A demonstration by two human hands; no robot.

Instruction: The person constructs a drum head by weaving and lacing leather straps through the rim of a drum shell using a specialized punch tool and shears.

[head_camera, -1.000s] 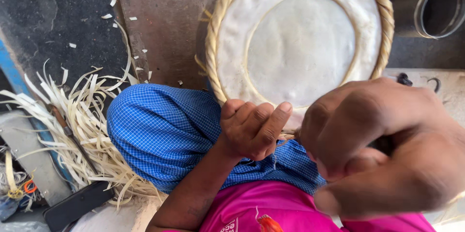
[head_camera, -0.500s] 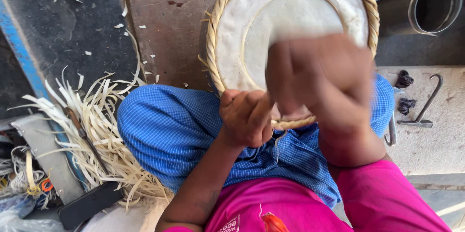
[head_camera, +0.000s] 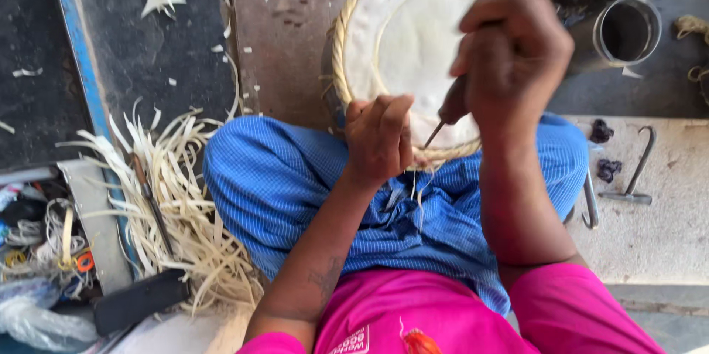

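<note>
A round white tray with a coiled, woven straw rim (head_camera: 341, 66) rests on blue-clothed knees. The left hand (head_camera: 380, 140) pinches its near rim; the right hand (head_camera: 513, 55), fisted above it, grips a thin metal awl (head_camera: 436, 132) slanting down-left toward that rim.

One woven tray (head_camera: 347, 43), one awl (head_camera: 443, 121), one metal cup (head_camera: 626, 29), two hands (head_camera: 380, 140)

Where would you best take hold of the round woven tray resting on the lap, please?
Probably at the near rim of the woven tray, from its left, as the left hand does; the coiled edge gives a thick lip, and the right hand with its awl occupies the other side.
</note>
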